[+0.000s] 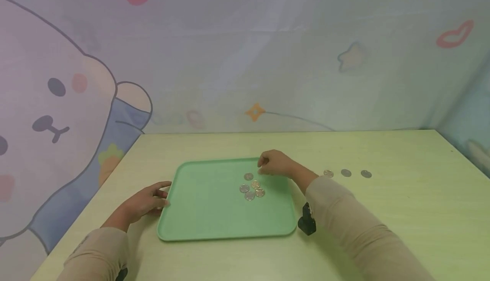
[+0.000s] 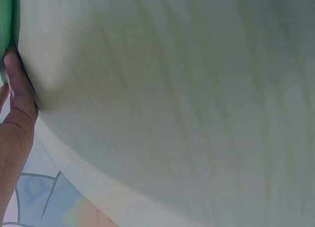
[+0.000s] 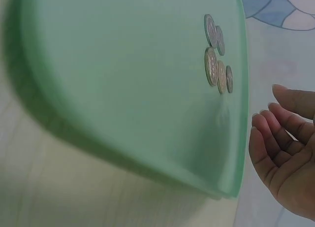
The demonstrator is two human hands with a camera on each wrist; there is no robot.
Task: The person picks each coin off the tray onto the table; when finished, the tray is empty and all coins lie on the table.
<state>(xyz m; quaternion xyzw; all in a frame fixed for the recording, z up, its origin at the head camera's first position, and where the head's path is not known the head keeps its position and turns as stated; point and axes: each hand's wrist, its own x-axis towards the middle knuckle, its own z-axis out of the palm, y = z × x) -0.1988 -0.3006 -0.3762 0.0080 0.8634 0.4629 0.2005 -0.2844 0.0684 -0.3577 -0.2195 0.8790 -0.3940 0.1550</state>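
Note:
A light green tray point(image 1: 203, 204) lies on the table, seen in all three views. My left hand point(image 1: 147, 200) holds its left rim, thumb at the edge; in the left wrist view the fingers point(image 2: 20, 81) reach the tray's side. Several silver and gold-coloured coins point(image 1: 249, 196) lie flat in a loose cluster on the tray, right of its middle. Just beyond them, over the far right part of the tray, hovers my right hand point(image 1: 276, 163). The right wrist view shows that hand point(image 3: 290, 153) with fingers loosely bent, thumb apart and nothing between them.
Right of the tray, a row of loose coins point(image 1: 346, 173) lies on the pale wooden table point(image 1: 402, 213), its left end partly behind my right sleeve. A cartoon-printed cloth point(image 1: 214, 60) hangs behind the table's far edge and along its left side.

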